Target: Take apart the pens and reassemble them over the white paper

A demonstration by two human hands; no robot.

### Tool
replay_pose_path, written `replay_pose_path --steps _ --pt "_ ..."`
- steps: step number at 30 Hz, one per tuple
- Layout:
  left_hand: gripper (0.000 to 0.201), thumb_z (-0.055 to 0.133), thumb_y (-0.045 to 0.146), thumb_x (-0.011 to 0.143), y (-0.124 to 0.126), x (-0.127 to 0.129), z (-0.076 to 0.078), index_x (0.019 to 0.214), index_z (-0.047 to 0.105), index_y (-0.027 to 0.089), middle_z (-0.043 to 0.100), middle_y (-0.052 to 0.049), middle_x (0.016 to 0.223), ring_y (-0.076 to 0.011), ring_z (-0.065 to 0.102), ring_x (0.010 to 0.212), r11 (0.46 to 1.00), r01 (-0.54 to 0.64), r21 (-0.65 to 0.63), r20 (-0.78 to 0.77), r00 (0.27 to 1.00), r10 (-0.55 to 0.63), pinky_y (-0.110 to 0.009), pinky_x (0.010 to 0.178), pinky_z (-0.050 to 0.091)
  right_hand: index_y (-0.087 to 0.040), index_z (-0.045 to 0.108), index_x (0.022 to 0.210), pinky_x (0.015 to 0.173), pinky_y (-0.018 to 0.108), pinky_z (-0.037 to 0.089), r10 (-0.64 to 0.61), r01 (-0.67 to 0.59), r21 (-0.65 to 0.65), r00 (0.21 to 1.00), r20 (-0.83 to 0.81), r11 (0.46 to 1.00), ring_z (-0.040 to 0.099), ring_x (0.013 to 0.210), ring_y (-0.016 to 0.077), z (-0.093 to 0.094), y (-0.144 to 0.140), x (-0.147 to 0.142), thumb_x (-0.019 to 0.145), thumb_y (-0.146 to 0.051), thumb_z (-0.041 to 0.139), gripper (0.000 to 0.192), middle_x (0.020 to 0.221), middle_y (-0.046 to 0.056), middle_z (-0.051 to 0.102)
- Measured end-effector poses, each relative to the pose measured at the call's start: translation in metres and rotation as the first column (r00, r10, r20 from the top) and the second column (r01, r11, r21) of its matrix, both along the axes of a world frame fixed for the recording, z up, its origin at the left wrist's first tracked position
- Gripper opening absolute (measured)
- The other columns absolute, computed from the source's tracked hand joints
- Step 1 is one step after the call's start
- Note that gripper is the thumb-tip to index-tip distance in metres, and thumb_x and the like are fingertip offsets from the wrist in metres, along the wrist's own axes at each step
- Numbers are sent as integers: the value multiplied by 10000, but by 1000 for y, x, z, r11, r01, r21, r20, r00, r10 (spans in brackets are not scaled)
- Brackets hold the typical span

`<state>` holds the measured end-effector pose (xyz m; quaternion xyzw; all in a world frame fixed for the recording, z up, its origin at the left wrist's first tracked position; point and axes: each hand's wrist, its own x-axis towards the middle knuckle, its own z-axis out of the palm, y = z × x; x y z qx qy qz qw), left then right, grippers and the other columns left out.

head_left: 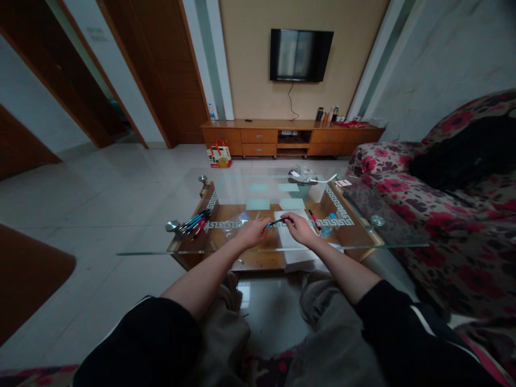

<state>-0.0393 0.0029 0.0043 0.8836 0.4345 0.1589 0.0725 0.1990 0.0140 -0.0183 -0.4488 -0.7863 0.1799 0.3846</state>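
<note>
Both hands, left hand (252, 232) and right hand (299, 228), are closed on one pen (274, 222) at frame centre; slippage could be caused above the glass bench (363, 244).

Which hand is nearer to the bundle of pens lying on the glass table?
Left. The left hand is just right of the bundle of pens; the right hand is farther right, sharing one pen with it.

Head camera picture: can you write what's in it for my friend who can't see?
Two bare hands, left hand and right hand, hold one pen between them over a glass coffee table. A bunch of pens lies at the table's left edge, with a floral sofa on the right.
</note>
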Motion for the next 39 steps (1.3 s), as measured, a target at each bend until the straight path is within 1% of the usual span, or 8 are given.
replay_pose_path --steps 6,13,19,27,33,36,39 --pt "335 479 245 936 1 0 -1 1256 570 275 698 -50 1119 -223 662 952 1000 -10 15 -15 1000 10 -287 763 495 -206 648 1134 860 321 483 31 -31 -8 999 26 999 646 941 189 2 -1 -2 967 -167 481 239 1051 66 705" --pt "335 495 232 922 2 0 -2 1245 579 263 695 -58 1128 -222 661 976 1000 16 -1 0 1000 -16 -296 805 507 -195 639 1146 867 325 477 40 -41 19 997 65 999 640 892 186 3 -3 -4 963 -164 482 243 1065 80 700" --pt "350 507 226 911 3 -1 -4 1253 574 262 692 -54 1148 -215 660 1003 1000 24 -10 24 999 -24 -302 851 511 -193 614 1185 855 319 480 38 -40 18 996 79 999 641 882 185 2 -3 -5 964 -165 471 265 1055 81 694" --pt "429 496 247 927 1 -2 -1 1354 527 270 679 -65 1195 -216 659 1016 999 20 -42 38 999 -18 -313 870 515 -189 572 1250 865 332 488 55 -57 14 992 111 998 643 895 195 2 -5 -7 928 -148 494 334 1073 89 686" --pt "545 504 240 925 4 -2 -6 1462 429 300 637 -63 1301 -210 650 1067 997 70 -42 65 996 -68 -326 917 511 -203 522 1320 897 372 490 77 -79 11 989 126 997 643 954 215 1 -5 -8 902 -94 466 435 1087 91 682" --pt "524 490 227 933 4 -2 -6 1450 454 305 646 -57 1278 -202 650 1066 995 99 -31 63 993 -96 -314 915 511 -208 499 1345 900 377 492 79 -80 2 989 128 997 643 970 219 -1 -5 -8 899 -86 456 464 1089 91 681" --pt "505 473 216 940 4 -1 -6 1435 472 314 651 -49 1261 -201 649 1061 995 102 -20 57 993 -101 -311 903 516 -208 441 1397 890 381 495 80 -79 -13 989 121 997 643 956 224 -1 -6 -7 904 -97 451 505 1090 97 676"
